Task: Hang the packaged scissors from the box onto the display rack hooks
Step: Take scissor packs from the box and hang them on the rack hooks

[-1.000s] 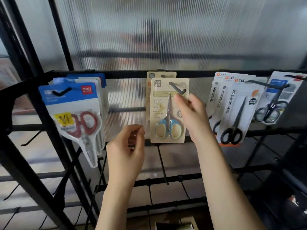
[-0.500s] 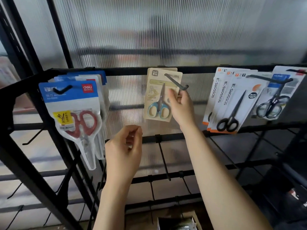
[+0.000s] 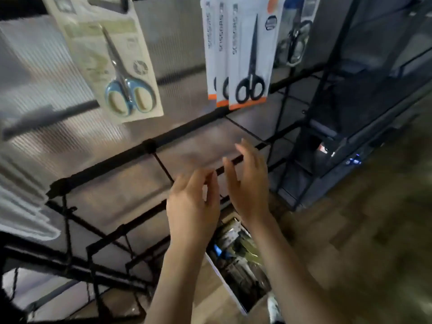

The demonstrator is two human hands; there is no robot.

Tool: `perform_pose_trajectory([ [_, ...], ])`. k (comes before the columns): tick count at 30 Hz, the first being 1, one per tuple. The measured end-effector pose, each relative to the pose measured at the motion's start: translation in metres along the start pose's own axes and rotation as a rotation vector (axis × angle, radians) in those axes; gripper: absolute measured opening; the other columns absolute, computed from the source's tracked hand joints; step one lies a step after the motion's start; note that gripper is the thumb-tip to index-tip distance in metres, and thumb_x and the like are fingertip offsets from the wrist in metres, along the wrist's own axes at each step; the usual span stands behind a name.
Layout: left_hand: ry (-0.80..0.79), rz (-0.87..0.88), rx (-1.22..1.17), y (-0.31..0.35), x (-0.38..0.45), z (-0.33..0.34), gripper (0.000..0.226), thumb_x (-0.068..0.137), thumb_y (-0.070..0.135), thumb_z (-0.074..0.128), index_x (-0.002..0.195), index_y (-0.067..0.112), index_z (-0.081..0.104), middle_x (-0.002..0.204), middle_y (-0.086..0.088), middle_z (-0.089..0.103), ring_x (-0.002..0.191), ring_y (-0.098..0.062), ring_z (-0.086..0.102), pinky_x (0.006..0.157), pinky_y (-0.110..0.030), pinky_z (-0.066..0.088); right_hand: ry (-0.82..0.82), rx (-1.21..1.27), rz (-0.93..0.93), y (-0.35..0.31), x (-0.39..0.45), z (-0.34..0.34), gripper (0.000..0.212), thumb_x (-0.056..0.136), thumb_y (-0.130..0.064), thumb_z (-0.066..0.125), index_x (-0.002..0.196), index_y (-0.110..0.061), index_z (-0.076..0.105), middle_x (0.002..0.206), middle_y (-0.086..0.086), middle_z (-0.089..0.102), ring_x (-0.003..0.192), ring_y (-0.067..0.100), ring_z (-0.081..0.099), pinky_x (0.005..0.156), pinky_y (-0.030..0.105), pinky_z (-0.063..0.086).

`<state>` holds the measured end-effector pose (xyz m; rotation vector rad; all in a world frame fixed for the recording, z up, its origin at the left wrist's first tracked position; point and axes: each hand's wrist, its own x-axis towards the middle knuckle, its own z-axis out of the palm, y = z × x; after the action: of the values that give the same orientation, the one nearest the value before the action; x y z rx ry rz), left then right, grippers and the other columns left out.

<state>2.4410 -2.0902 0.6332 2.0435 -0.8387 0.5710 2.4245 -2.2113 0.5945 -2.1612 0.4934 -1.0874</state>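
Both my hands are empty, fingers loose: left hand (image 3: 192,206), right hand (image 3: 249,183), just above the box (image 3: 236,260). The blue scissors pack (image 3: 117,66) hangs high above the box. I think I grab another pack next.

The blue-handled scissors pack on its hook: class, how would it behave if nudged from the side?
The scissors pack hangs tilted from one hook, so it would probably swing. Its flat card backing looks fairly stiff and light, likely to sway whole, not fold.

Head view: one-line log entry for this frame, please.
left hand: empty, open | right hand: empty, open | blue-handled scissors pack: hanging on rack | box: below hands
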Motion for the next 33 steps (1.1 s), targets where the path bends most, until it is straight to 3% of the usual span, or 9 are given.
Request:
perform_pose_trajectory([
  [3,-0.064,0.025,0.021,0.002,-0.033,0.045,0.019,0.088,0.016,0.05,0.093,0.008,0.067,0.087,-0.004,0.067,0.084,-0.023,0.059,0.071,-0.035,0.049,0.008,-0.22,0.085,0.043,-0.041,-0.015,0.054,0.097,-0.046,0.035,0.13,-0.007,0.053,0.139,0.012,0.05,0.132,0.025,0.039,0.108,0.037,0.032],
  [7,-0.25,-0.03,0.037,-0.007,-0.09,0.104,0.028,0.086,0.017,0.05,0.109,0.009,0.064,0.112,-0.007,0.065,0.106,-0.028,0.057,0.088,-0.038,0.043,-0.103,-0.422,0.202,0.111,-0.101,-0.039,0.047,0.094,-0.037,0.046,0.133,-0.011,0.052,0.143,0.012,0.046,0.135,0.03,0.037,0.106,0.045,0.039],
  [13,-0.609,-0.177,0.164,-0.036,-0.176,0.175,0.043,0.075,0.006,0.073,0.116,0.007,0.062,0.126,-0.015,0.059,0.117,-0.039,0.053,0.093,-0.055,0.045,-0.321,-0.521,0.349,0.193,-0.177,-0.049,0.047,0.092,-0.036,0.044,0.128,-0.009,0.057,0.135,0.015,0.054,0.127,0.034,0.047,0.099,0.049,0.043],
  [17,-0.829,-0.283,0.24,-0.075,-0.23,0.221,0.042,0.083,0.013,0.064,0.125,0.006,0.057,0.136,-0.017,0.051,0.13,-0.037,0.043,0.101,-0.056,0.038,-0.537,-0.569,0.4,0.261,-0.221,-0.029,0.047,0.091,-0.038,0.044,0.127,-0.01,0.058,0.133,0.014,0.055,0.124,0.034,0.051,0.097,0.048,0.046],
  [20,-0.96,-0.336,0.297,-0.109,-0.266,0.26,0.048,0.09,0.019,0.054,0.137,0.011,0.047,0.147,-0.012,0.039,0.14,-0.029,0.028,0.111,-0.049,0.026,-0.704,-0.61,0.428,0.316,-0.257,-0.004,0.05,0.091,-0.04,0.044,0.131,-0.01,0.051,0.138,0.014,0.05,0.128,0.033,0.046,0.103,0.045,0.041],
  [22,-1.014,-0.322,0.322,-0.135,-0.287,0.288,0.053,0.09,0.021,0.053,0.141,0.014,0.04,0.151,-0.01,0.034,0.142,-0.026,0.023,0.114,-0.046,0.021,-0.767,-0.626,0.436,0.35,-0.278,0.015,0.057,0.085,-0.04,0.06,0.132,-0.01,0.048,0.139,0.013,0.049,0.129,0.033,0.045,0.104,0.047,0.04],
  [26,-1.109,-0.256,0.396,-0.192,-0.328,0.345,0.061,0.091,0.025,0.052,0.147,0.018,0.027,0.156,-0.007,0.021,0.145,-0.024,0.011,0.117,-0.04,0.008,-0.847,-0.65,0.466,0.409,-0.316,0.059,0.073,0.059,-0.04,0.086,0.12,-0.006,0.062,0.127,0.016,0.06,0.118,0.034,0.057,0.091,0.051,0.05],
  [30,-1.128,-0.17,0.472,-0.251,-0.372,0.399,0.061,0.093,0.027,0.049,0.147,0.018,0.024,0.157,-0.009,0.015,0.146,-0.024,0.007,0.117,-0.04,0.007,-0.834,-0.611,0.469,0.467,-0.353,0.115,0.073,0.055,-0.035,0.088,0.116,-0.006,0.063,0.123,0.016,0.062,0.113,0.035,0.06,0.09,0.05,0.051],
  [33,-1.216,-0.056,0.589,-0.297,-0.398,0.435,0.063,0.095,0.033,0.043,0.149,0.018,0.015,0.158,-0.009,0.005,0.146,-0.025,-0.002,0.117,-0.041,0.003,-0.854,-0.581,0.421,0.507,-0.376,0.158,0.067,0.069,-0.031,0.08,0.126,-0.005,0.056,0.133,0.017,0.054,0.124,0.035,0.051,0.1,0.05,0.044],
])
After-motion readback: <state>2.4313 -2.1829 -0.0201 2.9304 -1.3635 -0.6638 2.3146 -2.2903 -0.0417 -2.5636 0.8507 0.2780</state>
